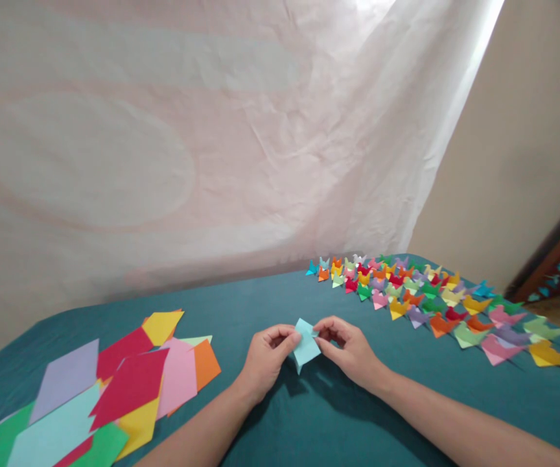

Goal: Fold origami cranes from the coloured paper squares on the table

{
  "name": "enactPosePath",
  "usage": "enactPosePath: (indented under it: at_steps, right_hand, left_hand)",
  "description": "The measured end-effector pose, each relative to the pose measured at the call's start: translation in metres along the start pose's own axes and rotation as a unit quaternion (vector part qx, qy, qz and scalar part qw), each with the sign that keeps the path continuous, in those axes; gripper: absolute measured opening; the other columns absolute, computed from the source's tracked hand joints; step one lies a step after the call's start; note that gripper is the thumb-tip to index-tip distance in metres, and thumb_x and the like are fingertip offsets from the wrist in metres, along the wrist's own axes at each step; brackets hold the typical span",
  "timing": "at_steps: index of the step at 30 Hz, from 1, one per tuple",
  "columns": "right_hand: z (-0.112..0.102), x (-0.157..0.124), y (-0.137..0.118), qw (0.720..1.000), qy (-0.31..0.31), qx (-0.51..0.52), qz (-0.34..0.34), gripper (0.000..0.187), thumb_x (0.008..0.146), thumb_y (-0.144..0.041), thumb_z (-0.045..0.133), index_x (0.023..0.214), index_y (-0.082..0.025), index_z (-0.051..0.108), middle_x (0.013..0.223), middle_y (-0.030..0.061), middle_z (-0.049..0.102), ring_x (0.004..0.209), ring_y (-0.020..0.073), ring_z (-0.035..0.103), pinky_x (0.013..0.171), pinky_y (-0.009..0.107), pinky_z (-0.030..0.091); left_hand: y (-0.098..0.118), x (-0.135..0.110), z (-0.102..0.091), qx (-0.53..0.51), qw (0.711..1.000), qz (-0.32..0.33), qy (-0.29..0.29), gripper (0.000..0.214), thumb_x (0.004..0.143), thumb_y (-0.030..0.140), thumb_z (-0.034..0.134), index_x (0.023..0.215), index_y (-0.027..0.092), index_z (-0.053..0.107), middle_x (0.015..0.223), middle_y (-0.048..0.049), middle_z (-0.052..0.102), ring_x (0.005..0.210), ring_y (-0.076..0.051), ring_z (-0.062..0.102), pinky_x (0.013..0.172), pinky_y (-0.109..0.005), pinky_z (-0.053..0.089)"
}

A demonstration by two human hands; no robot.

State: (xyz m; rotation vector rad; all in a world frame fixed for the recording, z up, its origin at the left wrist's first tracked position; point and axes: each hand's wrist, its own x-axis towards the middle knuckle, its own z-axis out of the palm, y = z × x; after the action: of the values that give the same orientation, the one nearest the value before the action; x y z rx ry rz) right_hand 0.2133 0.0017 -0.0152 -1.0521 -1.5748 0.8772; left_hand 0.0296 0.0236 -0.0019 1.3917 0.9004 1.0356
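Observation:
A small piece of folded light-blue paper (306,347) is held up just above the table, between my two hands. My left hand (271,355) pinches its left edge between thumb and fingers. On the other side, my right hand (345,345) has thumb and index finger closed on the paper's right edge. The paper is tilted, with a narrow point hanging at its bottom. Its rear side is hidden from me, and the hands cast shadows on the cloth below.
A dark green cloth covers the table (241,301). Loose coloured paper sheets (131,383) overlap at the left. Rows of folded paper birds (396,308) stand at the right. A pale curtain (202,143) hangs behind the table, beside a beige wall (513,149).

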Motion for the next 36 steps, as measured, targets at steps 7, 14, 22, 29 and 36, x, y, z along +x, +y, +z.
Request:
enactPosePath:
  at_steps: [7,14,22,29,36]
  right_hand:
    - [-0.0007,0.0014,0.0009,0.999,0.003,-0.034,-0.041,0.011,0.082,-0.026,0.056,0.08,-0.018,0.062,0.079,0.0027,0.061,0.069,0.0139,0.055,0.065,0.025,0.045]
    - [-0.0006,-0.0002,0.0001,0.998,-0.007,-0.034,-0.044,0.014,0.083,-0.028,0.054,0.077,-0.018,0.061,0.08,0.0032,0.062,0.072,0.0148,0.056,0.067,0.026,0.045]
    - [0.0023,0.0,-0.003,1.0,0.0,-0.015,-0.024,0.02,0.083,-0.035,0.055,0.072,-0.018,0.055,0.077,0.0026,0.06,0.07,0.0144,0.054,0.066,0.025,0.045]
    - [0.002,-0.0017,-0.002,0.999,-0.012,0.037,0.004,0.02,0.085,-0.035,0.053,0.076,-0.017,0.053,0.075,0.0009,0.055,0.068,0.0129,0.05,0.063,0.024,0.042]
    - [0.0046,-0.0016,-0.0027,0.998,-0.024,0.038,0.034,0.021,0.081,-0.036,0.061,0.089,-0.017,0.056,0.072,-0.001,0.053,0.064,0.0118,0.049,0.061,0.023,0.041]
  left_hand:
    - [0.0016,-0.0007,0.001,0.02,0.999,0.001,0.026,0.038,0.068,0.05,0.068,0.076,0.012,0.067,0.069,-0.0042,0.065,0.064,-0.015,0.056,0.062,-0.024,0.044]
    - [0.0033,-0.0012,0.002,0.043,0.998,0.016,0.048,0.034,0.069,0.047,0.067,0.073,0.013,0.065,0.065,-0.0018,0.062,0.061,-0.013,0.053,0.059,-0.022,0.041]
    - [0.0029,-0.0021,0.0032,0.052,0.997,0.019,0.06,0.035,0.069,0.048,0.066,0.072,0.014,0.065,0.063,-0.0011,0.061,0.058,-0.013,0.052,0.056,-0.022,0.04]
    - [-0.0009,-0.0018,0.002,0.071,0.996,0.031,0.052,0.029,0.075,0.042,0.064,0.074,0.014,0.063,0.065,-0.0002,0.059,0.059,-0.012,0.05,0.057,-0.021,0.039]
    - [-0.0005,-0.0052,0.0035,0.128,0.99,0.059,0.032,0.024,0.078,0.038,0.061,0.074,0.015,0.064,0.069,-0.0013,0.062,0.064,-0.013,0.053,0.063,-0.022,0.041]
